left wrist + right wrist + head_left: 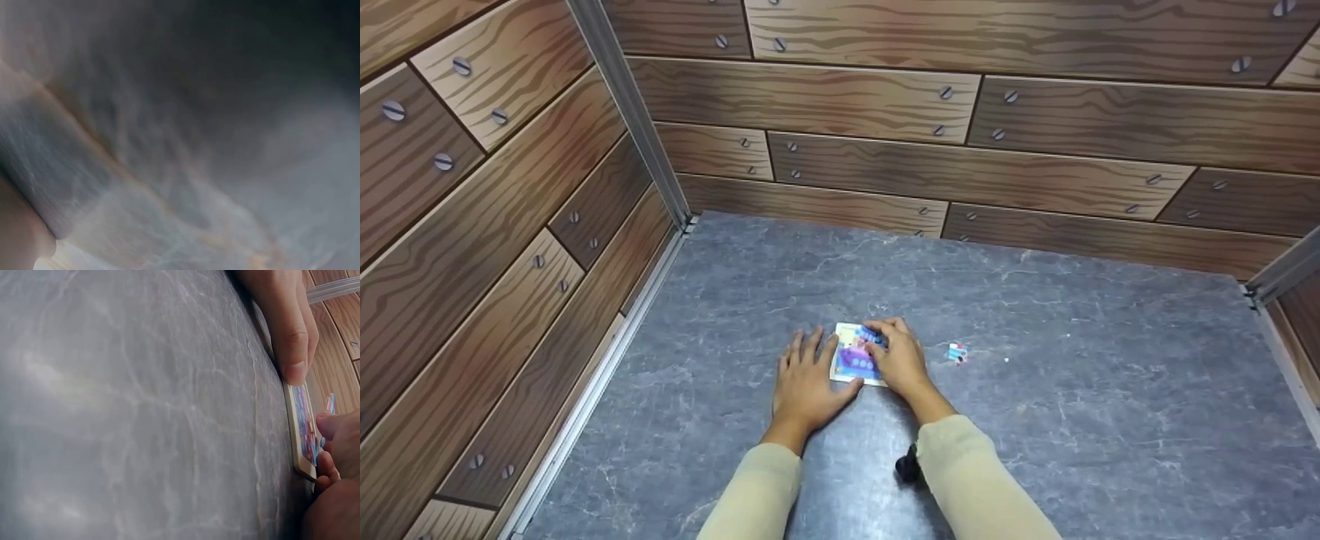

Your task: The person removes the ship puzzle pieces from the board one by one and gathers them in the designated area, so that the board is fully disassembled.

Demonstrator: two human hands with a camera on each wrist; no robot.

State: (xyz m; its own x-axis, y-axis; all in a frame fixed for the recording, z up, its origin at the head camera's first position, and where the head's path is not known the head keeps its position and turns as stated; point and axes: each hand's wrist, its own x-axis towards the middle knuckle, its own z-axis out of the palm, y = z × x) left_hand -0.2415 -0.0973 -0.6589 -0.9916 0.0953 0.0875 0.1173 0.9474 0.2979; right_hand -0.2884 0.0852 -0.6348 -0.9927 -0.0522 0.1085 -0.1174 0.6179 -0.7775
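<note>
The board lies just below the centre of the head view; the left hand is spread at its left side, thumb on its near edge, pinching nothing that shows; the right hand nearly closes thumb to fingers on a small piece; another tile lies to the right; the board looks stiff and light, likely to slide, so best steadied by its rim; the piece looks thin and rigid, best pinched by its edges.
</note>
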